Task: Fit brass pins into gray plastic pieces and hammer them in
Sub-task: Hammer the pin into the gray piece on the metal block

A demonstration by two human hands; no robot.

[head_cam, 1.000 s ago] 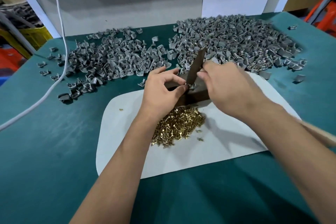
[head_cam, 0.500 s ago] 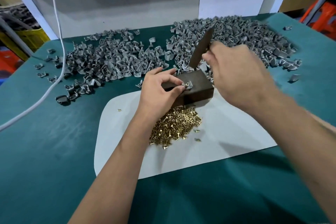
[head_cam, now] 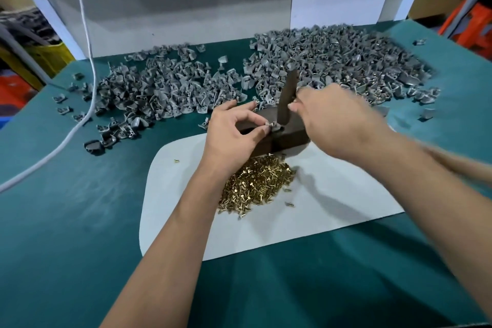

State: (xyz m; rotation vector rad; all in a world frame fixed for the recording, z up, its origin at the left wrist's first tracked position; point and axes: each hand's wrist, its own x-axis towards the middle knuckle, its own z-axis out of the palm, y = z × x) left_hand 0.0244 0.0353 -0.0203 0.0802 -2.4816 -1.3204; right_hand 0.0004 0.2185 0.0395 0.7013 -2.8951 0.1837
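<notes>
On the dark wooden block (head_cam: 282,138) at the white mat's far edge, the left hand (head_cam: 234,138) pinches the small gray plastic piece (head_cam: 272,125) while the right hand (head_cam: 335,120) grips the dark flat hammer head (head_cam: 287,98); a stray blow would likely hit fingertips (head_cam: 265,129).

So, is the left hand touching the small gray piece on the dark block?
Touching. The head view shows the left hand pinching the gray piece between thumb and fingertips on top of the dark block, with no gap visible.

pins (head_cam: 257,185) before block (head_cam: 290,136) | plastic pieces (head_cam: 332,61) behind block
</notes>
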